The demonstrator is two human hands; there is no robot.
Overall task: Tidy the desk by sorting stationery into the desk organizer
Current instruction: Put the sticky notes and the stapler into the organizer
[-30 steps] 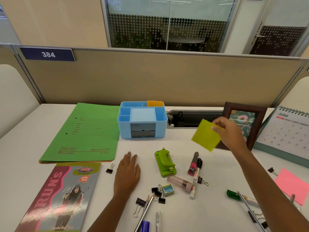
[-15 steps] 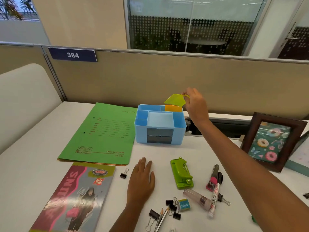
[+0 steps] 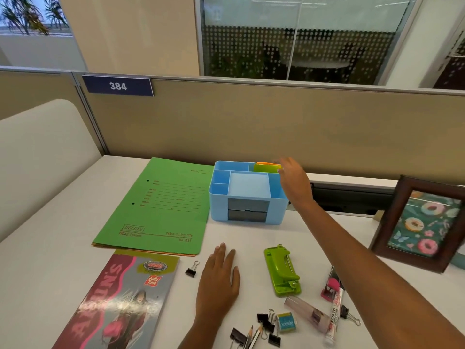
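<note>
With the lime-green sticky-note pad (image 3: 264, 168) standing in the back-right compartment of the light-blue plastic desk organizer (image 3: 247, 212), the grip of the right hand (image 3: 293, 182) too blurred to tell, and the left hand (image 3: 219, 280) flat, straight-fingered, on the white bench (image 3: 251, 238), a snagging withdrawal may drag the pad out.

Right hand (image 3: 293, 183) at green sticky notes (image 3: 264, 168) in back-right compartment of organizer (image 3: 218, 199); left hand (image 3: 219, 280) flat on desk (image 3: 63, 222).
</note>
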